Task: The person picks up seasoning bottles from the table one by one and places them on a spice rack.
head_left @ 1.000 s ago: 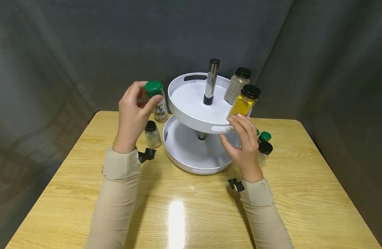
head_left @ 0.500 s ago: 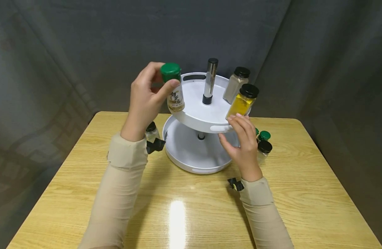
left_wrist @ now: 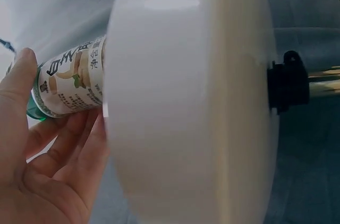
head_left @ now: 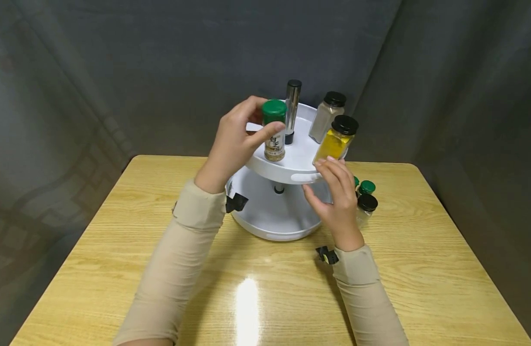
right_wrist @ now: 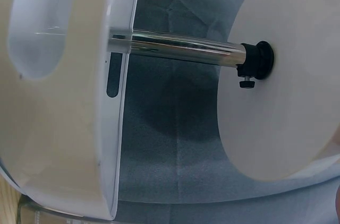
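My left hand (head_left: 239, 139) pinches a spice bottle (head_left: 275, 144) with a green cap and printed label, thumb in front and fingers behind. It holds the bottle upright over the left front of the upper tray (head_left: 269, 168) of a white two-tier rack. In the left wrist view the tray wall hides the base of the bottle (left_wrist: 71, 78). My right hand (head_left: 340, 202) grips the upper tray's rim at the front right, thumb below and fingertips above. Those fingertips lie at the foot of a black-capped jar of yellow powder (head_left: 334, 146).
A black-capped jar of greyish powder (head_left: 327, 120) stands behind the yellow one, beside the metal post (head_left: 292, 105). The lower tray (head_left: 269, 230) rests on the wooden table (head_left: 118, 240). Right of it stand a black-capped jar (head_left: 366, 206) and green-capped bottles (head_left: 367, 187).
My left hand has carried the green-capped bottle rightward, from beside the rack to over the upper tray, rising and then lowering. My right hand has stayed at the rim.
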Demonstrator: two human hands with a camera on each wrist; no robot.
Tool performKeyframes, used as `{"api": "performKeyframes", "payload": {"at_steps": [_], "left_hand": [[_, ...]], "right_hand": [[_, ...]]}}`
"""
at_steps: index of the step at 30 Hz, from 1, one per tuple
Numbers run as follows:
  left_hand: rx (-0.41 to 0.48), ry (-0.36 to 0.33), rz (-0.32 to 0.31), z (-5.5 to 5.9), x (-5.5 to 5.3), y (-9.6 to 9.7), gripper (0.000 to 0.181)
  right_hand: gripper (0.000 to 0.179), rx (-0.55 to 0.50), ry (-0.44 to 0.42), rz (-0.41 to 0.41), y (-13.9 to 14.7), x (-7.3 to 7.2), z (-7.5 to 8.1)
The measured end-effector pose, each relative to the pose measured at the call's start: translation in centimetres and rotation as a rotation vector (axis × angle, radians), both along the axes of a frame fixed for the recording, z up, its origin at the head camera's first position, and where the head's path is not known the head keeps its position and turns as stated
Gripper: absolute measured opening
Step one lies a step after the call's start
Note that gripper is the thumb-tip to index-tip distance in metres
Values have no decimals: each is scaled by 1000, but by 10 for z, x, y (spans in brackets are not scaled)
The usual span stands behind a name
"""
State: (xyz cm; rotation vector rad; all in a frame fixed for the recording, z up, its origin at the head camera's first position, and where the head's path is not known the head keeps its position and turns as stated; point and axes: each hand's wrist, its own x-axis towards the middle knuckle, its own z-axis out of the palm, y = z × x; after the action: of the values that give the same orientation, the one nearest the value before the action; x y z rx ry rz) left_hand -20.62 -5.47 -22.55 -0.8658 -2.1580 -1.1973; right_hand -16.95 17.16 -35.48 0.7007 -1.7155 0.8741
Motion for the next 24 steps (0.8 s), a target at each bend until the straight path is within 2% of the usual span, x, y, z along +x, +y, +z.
{"api": "performKeyframes", "payload": {"at_steps": [4,11,19,24], "left_hand": [[-23,-30,-23,-4,-3,4,39],[-62,-28,-71,-11,-7,8,36],[-121,-7,-62,-17,-6,9,39],[-146,11,-78,-18,-5,9,39]], "right_hand": [[42,0,-4,-1,-1,1,0],[40,11,-5,-3,-2,1,0],[39,21,-2,-14,-2,3,0],[39,28,-2,-17,-2,3,0]]}}
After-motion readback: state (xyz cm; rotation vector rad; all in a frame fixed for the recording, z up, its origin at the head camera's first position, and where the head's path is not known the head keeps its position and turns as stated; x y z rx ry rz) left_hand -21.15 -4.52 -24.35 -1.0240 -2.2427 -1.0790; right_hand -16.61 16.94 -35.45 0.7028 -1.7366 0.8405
